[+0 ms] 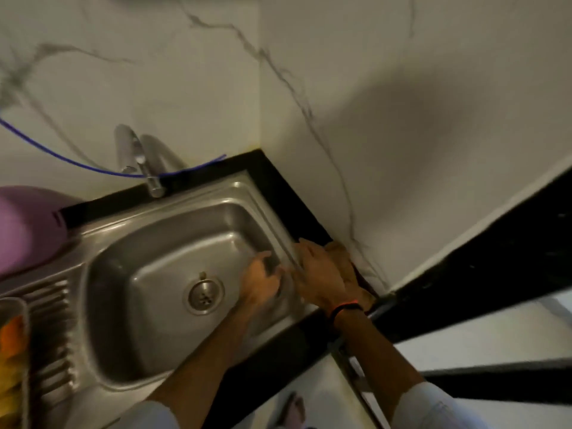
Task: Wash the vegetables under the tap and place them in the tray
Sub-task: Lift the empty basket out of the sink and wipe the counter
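My left hand [260,284] is down inside the steel sink [139,292], against its right wall. Its fingers curl around a small dark patch that is too blurred to identify. My right hand [322,274] lies over the sink's right rim and the black counter strip, fingers stretched out, touching brownish lumps [348,258] that sit against the marble wall. The tap [136,156] stands at the back of the sink, and no water is visible. At the far left edge, a pale tray [18,308] holds orange and yellow vegetables [10,351].
A purple plastic container [28,227] sits at the sink's back left beside the ribbed drainboard [52,335]. A blue tube [93,167] runs along the wall behind the tap. The black counter [464,274] continues to the right, and the floor shows below.
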